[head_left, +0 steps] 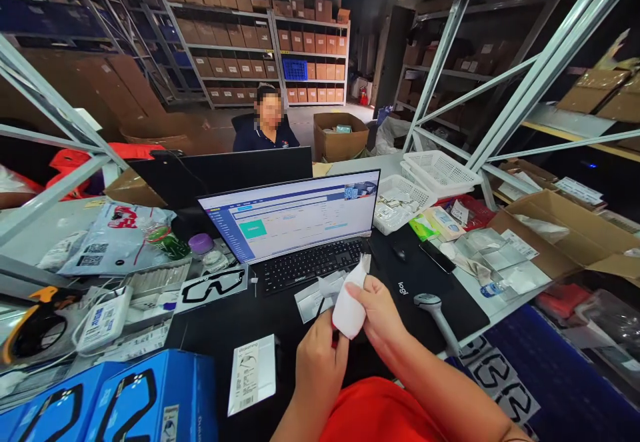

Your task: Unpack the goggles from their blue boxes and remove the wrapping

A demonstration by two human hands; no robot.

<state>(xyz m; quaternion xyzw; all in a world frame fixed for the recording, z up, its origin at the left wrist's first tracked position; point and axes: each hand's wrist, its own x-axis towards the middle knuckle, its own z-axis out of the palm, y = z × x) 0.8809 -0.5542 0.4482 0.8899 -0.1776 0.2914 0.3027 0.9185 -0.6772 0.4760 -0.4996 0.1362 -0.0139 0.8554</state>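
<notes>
A small white pouch [349,309], rounded at its lower end and narrow at the top, is held up above the desk in front of me. My right hand [381,309] grips it from the right, thumb pressed on its face. At its lower left edge, my left hand [321,355] has fingers closed on the pouch, partly hidden behind it. Just behind the pouch is clear plastic packaging [307,301] with a thin black piece; whether a hand touches it I cannot tell. A labelled white card pack [253,375] lies left of my left hand.
Ahead stand a keyboard [313,265] and a monitor [295,215]. Blue boxes [150,395] fill the near left. A barcode scanner [437,319], phone [437,256] and mouse [399,253] lie right. White baskets [440,172] stand farther back. A person [267,125] sits beyond the monitors.
</notes>
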